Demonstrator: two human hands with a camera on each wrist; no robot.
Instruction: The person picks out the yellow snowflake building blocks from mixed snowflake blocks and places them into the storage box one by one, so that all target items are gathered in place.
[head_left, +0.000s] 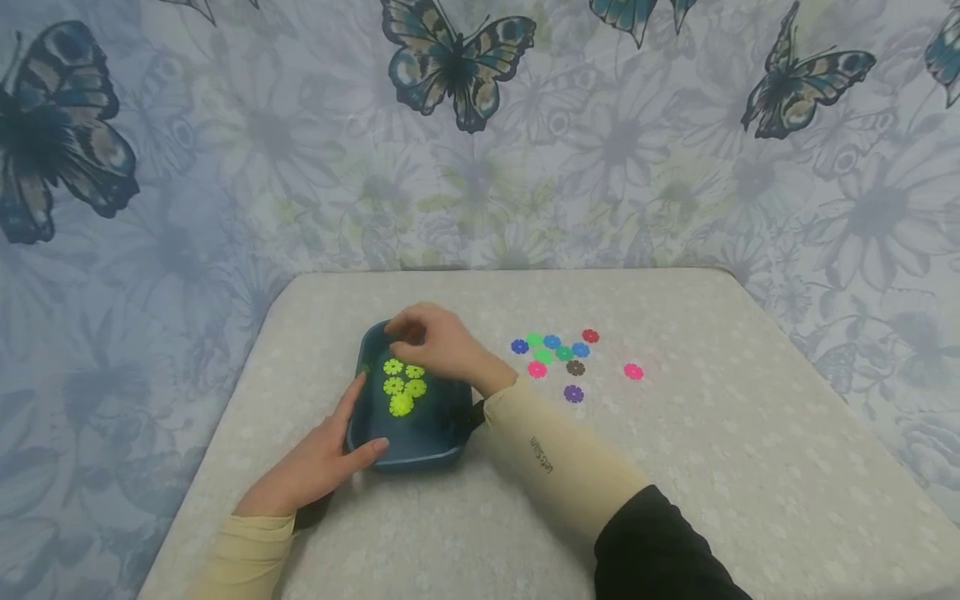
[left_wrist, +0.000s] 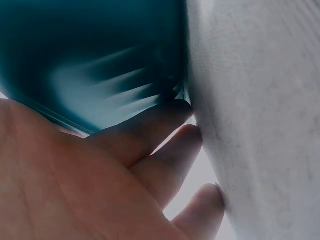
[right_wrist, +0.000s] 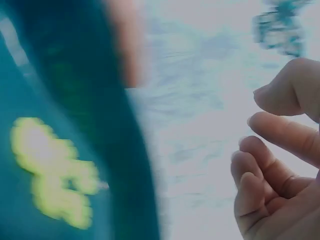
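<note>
A dark teal plastic tray (head_left: 420, 458) stands on the table with several yellow-green notched discs (head_left: 401, 405) grouped on its floor. My left hand (head_left: 315, 467) grips the tray's left side, its thumb over the rim near the front corner and the other fingers along the outside. In the left wrist view, those fingers (left_wrist: 165, 170) lie low against the outer wall, fingertips close to the tablecloth. My right hand (head_left: 438, 342) hovers over the tray's far part. Seen from the right wrist, its fingers (right_wrist: 252, 192) are loosely bent, thumb and forefinger apart with nothing between them.
To the tray's right lie several loose notched discs in other colours, among them a red one (head_left: 590, 336), a brown one (head_left: 575, 367), a purple one (head_left: 573, 393) and a pink one (head_left: 633, 372). A pale patterned cloth (head_left: 712, 467) covers the table. Behind it hangs a butterfly-printed backdrop (head_left: 600, 167).
</note>
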